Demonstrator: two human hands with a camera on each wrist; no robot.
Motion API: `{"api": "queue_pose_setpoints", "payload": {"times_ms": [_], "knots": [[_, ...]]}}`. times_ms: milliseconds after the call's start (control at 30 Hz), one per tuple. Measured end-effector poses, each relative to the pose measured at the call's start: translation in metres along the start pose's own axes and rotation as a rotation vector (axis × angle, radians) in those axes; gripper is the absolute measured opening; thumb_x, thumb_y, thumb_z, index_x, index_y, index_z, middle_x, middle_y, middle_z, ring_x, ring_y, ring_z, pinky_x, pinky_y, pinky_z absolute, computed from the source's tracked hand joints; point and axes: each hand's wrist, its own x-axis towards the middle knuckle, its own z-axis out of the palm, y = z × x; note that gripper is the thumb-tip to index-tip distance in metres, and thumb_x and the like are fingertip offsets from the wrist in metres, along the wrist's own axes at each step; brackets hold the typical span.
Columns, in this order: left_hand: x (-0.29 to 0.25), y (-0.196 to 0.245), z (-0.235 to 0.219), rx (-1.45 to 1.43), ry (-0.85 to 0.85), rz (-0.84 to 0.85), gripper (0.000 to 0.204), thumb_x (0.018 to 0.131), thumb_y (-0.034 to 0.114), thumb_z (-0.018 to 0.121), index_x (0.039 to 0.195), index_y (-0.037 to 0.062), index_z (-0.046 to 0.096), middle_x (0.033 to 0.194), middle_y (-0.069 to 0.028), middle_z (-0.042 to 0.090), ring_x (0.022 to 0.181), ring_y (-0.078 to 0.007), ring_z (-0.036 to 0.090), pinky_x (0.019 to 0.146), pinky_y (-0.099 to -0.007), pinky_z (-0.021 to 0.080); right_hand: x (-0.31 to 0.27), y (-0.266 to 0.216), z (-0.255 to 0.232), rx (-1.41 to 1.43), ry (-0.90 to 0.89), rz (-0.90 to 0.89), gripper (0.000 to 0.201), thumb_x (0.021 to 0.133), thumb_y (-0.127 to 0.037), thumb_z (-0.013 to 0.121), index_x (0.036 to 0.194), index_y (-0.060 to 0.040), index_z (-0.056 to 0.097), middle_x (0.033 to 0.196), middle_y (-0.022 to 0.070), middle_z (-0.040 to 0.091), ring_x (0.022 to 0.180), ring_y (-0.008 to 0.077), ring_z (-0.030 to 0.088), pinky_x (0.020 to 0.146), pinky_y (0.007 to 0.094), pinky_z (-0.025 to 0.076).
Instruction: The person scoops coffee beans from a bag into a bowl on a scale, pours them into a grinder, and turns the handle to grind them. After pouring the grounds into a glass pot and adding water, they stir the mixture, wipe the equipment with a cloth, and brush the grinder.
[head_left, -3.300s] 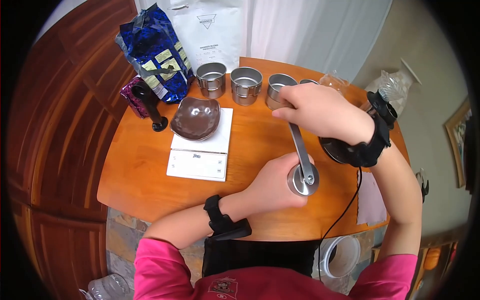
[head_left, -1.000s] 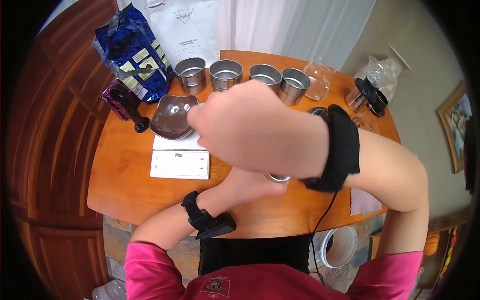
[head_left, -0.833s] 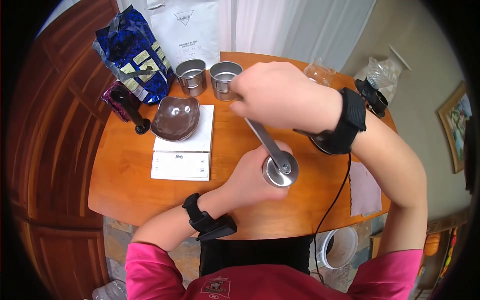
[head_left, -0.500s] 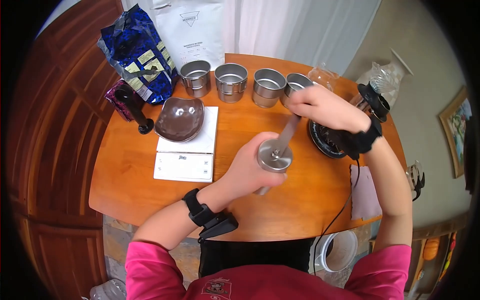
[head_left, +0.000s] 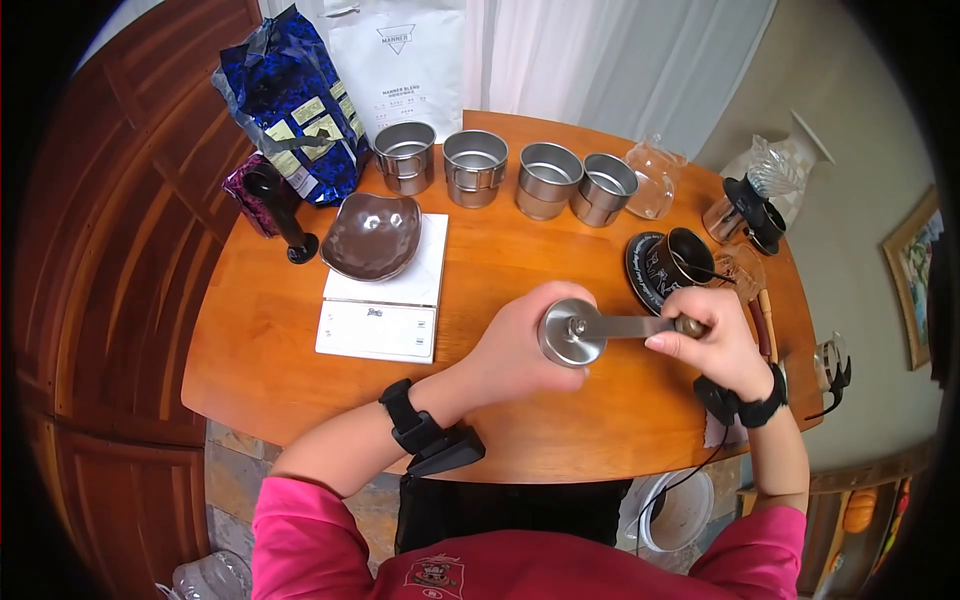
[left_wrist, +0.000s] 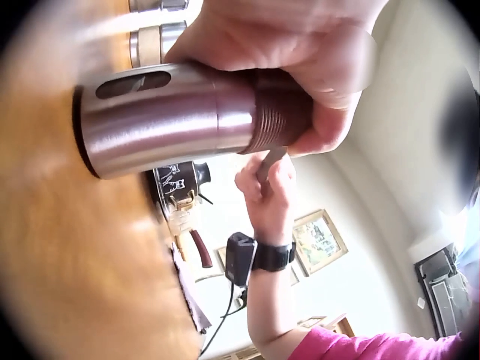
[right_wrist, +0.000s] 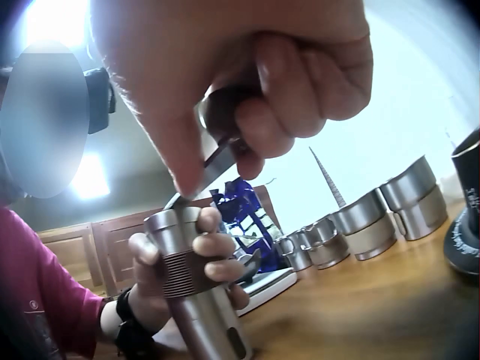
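In the head view my left hand (head_left: 515,350) wraps round a steel hand coffee grinder (head_left: 560,350), held upright over the table. The left wrist view shows the grinder's body (left_wrist: 165,124) with a dark slotted window, a ribbed brown band under the fingers and its base close to the wood. My right hand (head_left: 728,345) grips the brown knob (head_left: 690,326) at the end of the flat crank arm (head_left: 635,327), which points right from the lid. In the right wrist view, curled fingers and thumb surround the dark knob (right_wrist: 229,109).
On the wooden table (head_left: 480,420), a brown bowl (head_left: 370,240) sits on a white scale (head_left: 378,330). Several steel cups (head_left: 475,175) line the back, near a blue bag (head_left: 300,100) and a white bag (head_left: 400,70). A black cup (head_left: 684,258) stands right, on a saucer (head_left: 640,270).
My right hand has swung the crank clockwise round the grinder, from the near-left side past the far side to the right. The left hand keeps its grip, shifting slightly.
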Motion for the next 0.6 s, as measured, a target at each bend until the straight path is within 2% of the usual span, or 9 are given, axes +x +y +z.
{"api": "queue_pose_setpoints", "payload": {"times_ms": [100,167,233,300,333,367,500,533,600], "knots": [[-0.002,-0.001,0.002,0.017,0.01,0.062,0.05,0.059,0.002,0.07,0.104,0.0069,0.049,0.094,-0.0011,0.053,0.086,-0.0096,0.052,0.076,-0.0254,0.043,-0.017,-0.026,0.004,-0.094,-0.003,0.122,0.03,0.071,-0.024,0.073,0.068,-0.0005,0.054,0.055,0.0044,0.041,0.051,0.0117,0.037,0.047,0.0258,0.029],[-0.002,-0.002,0.003,0.042,0.049,0.103,0.05,0.059,0.003,0.071,0.103,0.007,0.049,0.094,-0.0014,0.053,0.085,-0.0098,0.052,0.076,-0.0256,0.043,-0.031,-0.042,0.015,-0.291,0.089,0.002,0.027,0.075,-0.026,0.069,0.069,-0.0022,0.058,0.052,0.0095,0.047,0.041,0.0218,0.044,0.042,0.0313,0.035],[-0.001,-0.005,0.003,0.027,0.053,0.111,0.05,0.059,0.002,0.071,0.103,0.007,0.049,0.094,-0.0016,0.053,0.085,-0.0101,0.052,0.076,-0.0258,0.043,-0.049,-0.045,0.032,-0.46,0.089,-0.105,0.024,0.076,-0.024,0.067,0.082,-0.002,0.058,0.052,0.0082,0.048,0.038,0.0228,0.046,0.04,0.0324,0.036],[-0.001,-0.006,0.003,0.015,0.058,0.119,0.05,0.058,0.002,0.071,0.103,0.007,0.049,0.094,-0.0018,0.053,0.085,-0.0103,0.052,0.076,-0.0259,0.043,-0.055,-0.066,0.047,-0.5,0.131,-0.172,0.033,0.076,-0.022,0.066,0.097,0.0005,0.054,0.05,0.0048,0.047,0.037,0.021,0.046,0.039,0.0325,0.036],[-0.002,-0.006,0.003,0.017,0.061,0.15,0.05,0.059,0.002,0.071,0.103,0.007,0.049,0.094,-0.0017,0.053,0.085,-0.0106,0.052,0.076,-0.0258,0.043,-0.058,-0.072,0.052,-0.532,0.097,-0.21,0.042,0.072,-0.02,0.068,0.103,0.0027,0.05,0.051,0.0027,0.047,0.037,0.018,0.046,0.039,0.0317,0.035],[-0.002,-0.006,0.003,0.019,0.066,0.18,0.05,0.059,0.002,0.072,0.103,0.007,0.049,0.094,-0.0016,0.053,0.085,-0.0108,0.052,0.076,-0.0257,0.043,-0.059,-0.077,0.06,-0.551,0.115,-0.302,0.042,0.065,-0.019,0.069,0.101,-0.0026,0.054,0.054,0.0005,0.042,0.04,0.0154,0.045,0.039,0.0298,0.034],[-0.003,-0.003,0.006,0.104,0.049,0.18,0.051,0.059,0.002,0.073,0.104,0.0074,0.049,0.093,-0.0012,0.054,0.085,-0.0111,0.052,0.076,-0.0251,0.043,-0.058,-0.102,0.09,-0.67,0.022,-0.439,0.024,0.07,-0.018,0.06,0.093,-0.0125,0.058,0.057,-0.0028,0.035,0.044,0.0109,0.04,0.04,0.0255,0.031],[-0.005,-0.002,0.007,0.119,0.047,0.174,0.05,0.06,0.002,0.073,0.103,0.0075,0.049,0.092,-0.0012,0.053,0.084,-0.011,0.052,0.076,-0.0249,0.043,-0.053,-0.109,0.091,-0.711,0.043,-0.527,0.018,0.073,-0.017,0.056,0.089,-0.0105,0.057,0.056,-0.0027,0.036,0.045,0.0098,0.039,0.041,0.0242,0.029],[-0.006,-0.001,0.006,0.134,0.038,0.171,0.05,0.06,0.002,0.073,0.103,0.0077,0.049,0.092,-0.0012,0.053,0.084,-0.011,0.052,0.076,-0.0248,0.043,-0.042,-0.114,0.096,-0.731,0.029,-0.564,0.017,0.073,-0.016,0.056,0.089,-0.0099,0.056,0.054,-0.003,0.036,0.045,0.0094,0.039,0.042,0.024,0.028]]}}
